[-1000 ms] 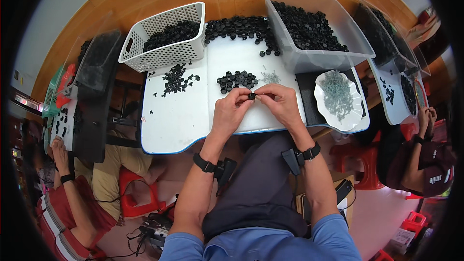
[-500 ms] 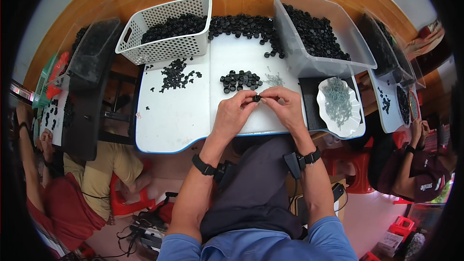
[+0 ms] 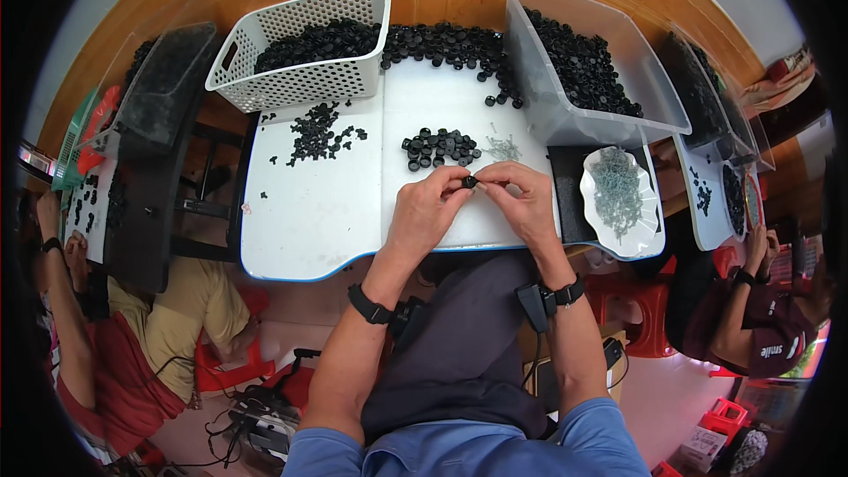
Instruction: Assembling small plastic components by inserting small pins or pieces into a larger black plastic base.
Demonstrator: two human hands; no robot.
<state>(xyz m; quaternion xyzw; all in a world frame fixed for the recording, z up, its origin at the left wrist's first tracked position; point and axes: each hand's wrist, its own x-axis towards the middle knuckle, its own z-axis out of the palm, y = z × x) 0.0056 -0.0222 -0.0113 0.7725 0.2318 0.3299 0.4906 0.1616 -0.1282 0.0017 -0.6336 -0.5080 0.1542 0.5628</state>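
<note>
My left hand [image 3: 426, 205] pinches a small round black plastic knob [image 3: 469, 182] above the white table, between thumb and forefinger. Close against it, my right hand [image 3: 523, 201] has its thumb and forefinger pressed together at the knob's right side; what they grip is too small to make out. Just beyond the fingers lies a group of similar black knobs [image 3: 440, 148]. Several loose screws [image 3: 503, 148] are scattered to the right of that group. Farther left is a heap of small black branched pieces [image 3: 316, 134].
A white perforated basket [image 3: 300, 86] and a translucent bin [image 3: 601, 128], both holding black parts, stand at the back, with more knobs [image 3: 446, 44] between them. A scalloped white plate [image 3: 649, 228] of screws sits at right. Co-workers sit at tables on both sides.
Both hands stay at almost the same place with the knob between them. The view has shifted slightly; nothing on the table has visibly been moved.
</note>
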